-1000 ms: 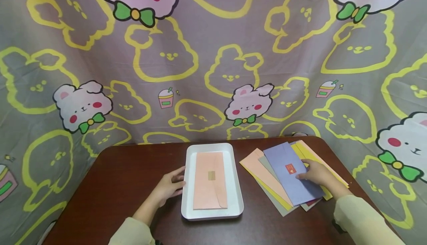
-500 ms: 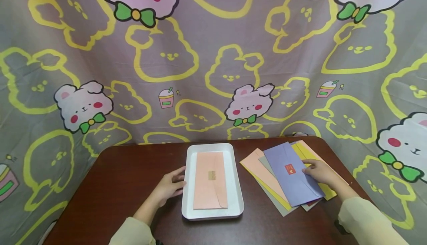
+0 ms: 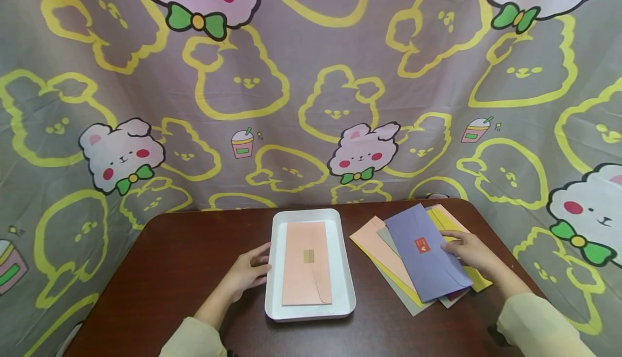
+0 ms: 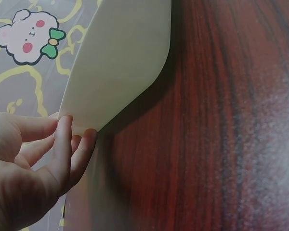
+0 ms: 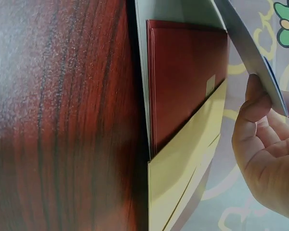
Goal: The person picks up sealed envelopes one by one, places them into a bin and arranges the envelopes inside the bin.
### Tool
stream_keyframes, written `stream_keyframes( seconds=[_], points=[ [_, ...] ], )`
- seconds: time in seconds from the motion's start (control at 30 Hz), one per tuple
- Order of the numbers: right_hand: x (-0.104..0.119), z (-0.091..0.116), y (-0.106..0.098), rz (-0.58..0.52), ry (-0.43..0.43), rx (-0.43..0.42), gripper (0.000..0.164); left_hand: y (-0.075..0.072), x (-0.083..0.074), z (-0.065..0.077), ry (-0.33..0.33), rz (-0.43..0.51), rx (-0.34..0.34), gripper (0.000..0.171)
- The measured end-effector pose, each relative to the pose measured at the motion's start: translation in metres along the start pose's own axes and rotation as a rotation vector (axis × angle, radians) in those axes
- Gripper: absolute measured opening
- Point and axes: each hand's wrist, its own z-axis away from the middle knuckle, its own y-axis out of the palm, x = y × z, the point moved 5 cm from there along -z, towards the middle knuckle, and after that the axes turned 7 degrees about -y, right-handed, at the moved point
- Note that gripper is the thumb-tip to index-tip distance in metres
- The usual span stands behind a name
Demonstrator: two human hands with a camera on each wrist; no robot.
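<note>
In the head view, my right hand [image 3: 465,248] holds a purple envelope [image 3: 413,233] with a red heart sticker by its right long edge. The right wrist view shows my thumb [image 5: 256,98] against that raised envelope edge, above the pile. My left hand [image 3: 248,271] touches the left rim of a white tray [image 3: 350,292]; in the left wrist view its fingertips [image 4: 90,134] rest against the tray's outer wall. A pink envelope [image 3: 305,281] with a gold sticker lies flat in the tray.
Right of the tray, a fanned pile holds a pink envelope [image 3: 374,233], a yellow envelope [image 3: 478,278] and others. Dark red envelopes [image 5: 188,86] show under the raised one. The brown table [image 3: 194,249] meets a patterned cloth [image 3: 291,103] behind.
My right hand has shifted slightly right and gripped the purple envelope's edge. The purple envelope has risen a little off the pile. My left hand and the tray stay put.
</note>
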Motion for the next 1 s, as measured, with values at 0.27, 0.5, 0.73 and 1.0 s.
stream_keyframes(
  seconds=[0.27, 0.5, 0.73, 1.0],
  points=[
    [0.001, 0.006, 0.003, -0.163, 0.021, -0.022, 0.058, 0.001, 0.0, -0.001, 0.001, -0.001, -0.003, 0.058],
    [0.01, 0.006, 0.014, -0.206, -0.005, -0.075, 0.059, 0.0, -0.001, 0.001, -0.004, 0.007, -0.007, 0.058],
    [0.03, 0.007, 0.026, -0.217, -0.048, -0.099, 0.058, -0.001, -0.001, 0.002, 0.0, 0.014, -0.009, 0.058],
    [0.045, 0.008, 0.042, -0.22, -0.089, -0.116, 0.057, -0.002, 0.001, 0.0, 0.007, 0.022, 0.004, 0.058]
  ],
)
